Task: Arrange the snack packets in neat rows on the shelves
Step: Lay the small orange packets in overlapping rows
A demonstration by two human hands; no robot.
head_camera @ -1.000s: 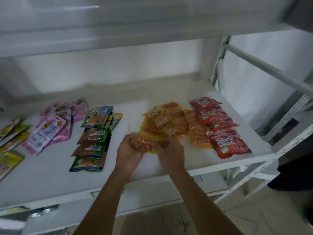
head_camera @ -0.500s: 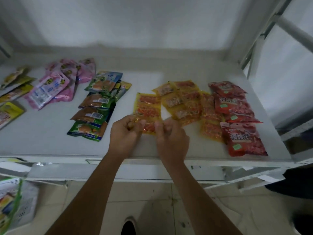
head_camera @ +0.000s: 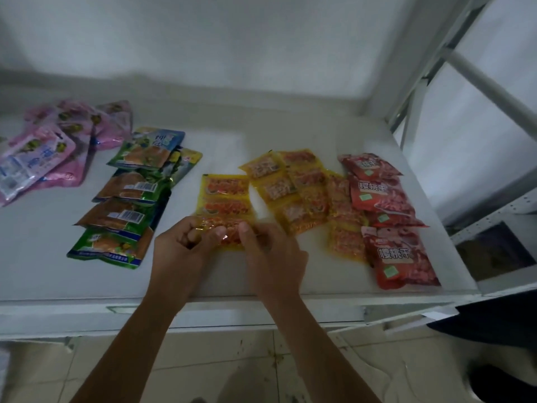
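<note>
While both hands pinch it, yellow packet lies crosswise.

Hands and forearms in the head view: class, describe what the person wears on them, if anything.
Nothing is worn on either. The left hand and right hand are bare, with no gloves. No rings, watch or bracelets are visible. Both forearms are uncovered down to the bottom of the picture; no sleeves show.
</note>
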